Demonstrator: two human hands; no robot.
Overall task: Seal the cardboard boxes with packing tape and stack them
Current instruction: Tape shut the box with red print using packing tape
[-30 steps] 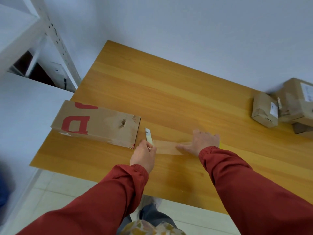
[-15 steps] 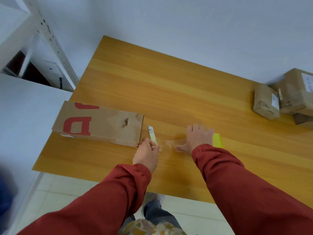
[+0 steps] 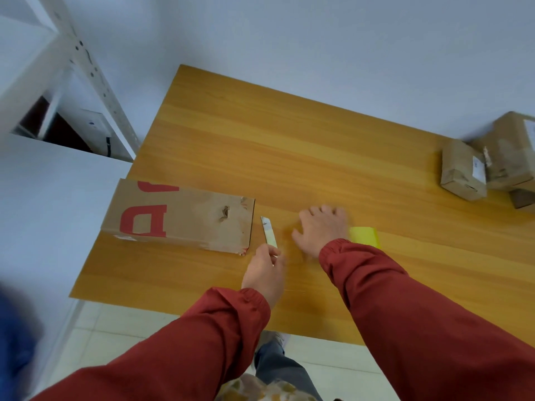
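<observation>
A white metal shelving rack (image 3: 86,62) stands at the far left beside the wooden surface (image 3: 289,146), and a cluster of small taped cardboard parcels (image 3: 492,166) sits at the far right edge against the wall, well apart from the work. A long flat cardboard box (image 3: 179,218) with red lettering lies at the left end of the surface, its long axis running left to right, its right end pointing toward the hands and its left end overhanging the edge. Just right of that end the left hand (image 3: 265,273) is closed around a small utility knife (image 3: 268,234), the blade pointing away toward the far side, close to the box but not touching it. The right hand (image 3: 321,230) lies palm down with fingers spread, blurred, and I cannot tell whether it has hold of anything; a yellow thing (image 3: 364,237) shows just right of it, partly hidden behind the wrist. Both arms wear red sleeves (image 3: 405,308), and nothing lies between the knife and the box
</observation>
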